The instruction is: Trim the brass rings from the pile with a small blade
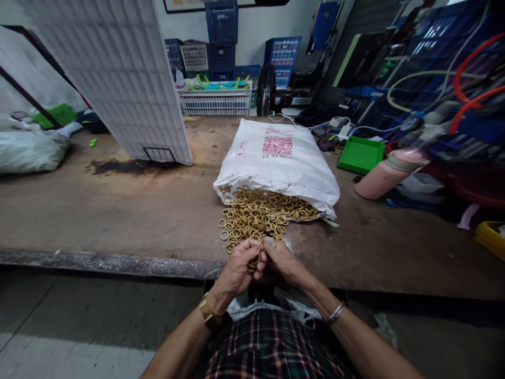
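My left hand [240, 266] is closed around several brass-coloured rings [252, 265] at the table's front edge. Against its fingertips rests my right hand [282, 258], its fingers pinched together; what they grip is too small and hidden to make out. Something pale shows at the right fingertips. Just beyond both hands lies a heap of loose brass-coloured rings [252, 213]. They spill from the mouth of a white woven sack [276, 158] with red print, which lies flat on the table.
On the brown worktable [118, 216], a white ribbed panel [130, 79] stands left of the sack. A green tray [361, 155] and a pink bottle [389, 171] are at the right. Behind are a white crate [215, 102] and a black fan [267, 89].
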`<control>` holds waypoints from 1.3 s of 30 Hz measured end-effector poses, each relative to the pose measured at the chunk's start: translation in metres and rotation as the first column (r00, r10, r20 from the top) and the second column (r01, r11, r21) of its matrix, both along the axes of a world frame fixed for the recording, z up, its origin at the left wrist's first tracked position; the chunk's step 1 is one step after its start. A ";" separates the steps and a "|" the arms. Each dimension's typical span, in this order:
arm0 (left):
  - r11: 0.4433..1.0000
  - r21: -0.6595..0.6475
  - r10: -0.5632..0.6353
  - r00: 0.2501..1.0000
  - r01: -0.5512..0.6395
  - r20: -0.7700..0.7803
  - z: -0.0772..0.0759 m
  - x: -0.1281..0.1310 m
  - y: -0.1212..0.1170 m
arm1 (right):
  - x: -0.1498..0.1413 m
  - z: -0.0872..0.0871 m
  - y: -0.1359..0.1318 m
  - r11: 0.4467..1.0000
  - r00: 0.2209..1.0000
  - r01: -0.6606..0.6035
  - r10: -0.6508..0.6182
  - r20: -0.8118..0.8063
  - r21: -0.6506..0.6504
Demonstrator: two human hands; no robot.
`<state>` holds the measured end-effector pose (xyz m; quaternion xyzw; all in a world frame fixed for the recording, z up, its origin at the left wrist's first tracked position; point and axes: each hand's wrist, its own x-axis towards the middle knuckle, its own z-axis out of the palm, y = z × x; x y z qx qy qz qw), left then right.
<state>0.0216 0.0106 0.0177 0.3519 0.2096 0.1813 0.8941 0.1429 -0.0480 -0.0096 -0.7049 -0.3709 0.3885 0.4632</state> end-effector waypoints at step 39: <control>0.995 0.053 0.088 0.977 -0.079 -0.197 -0.025 0.004 0.002 | 0.004 0.000 0.007 0.997 1.000 -0.003 0.004 -0.011 0.076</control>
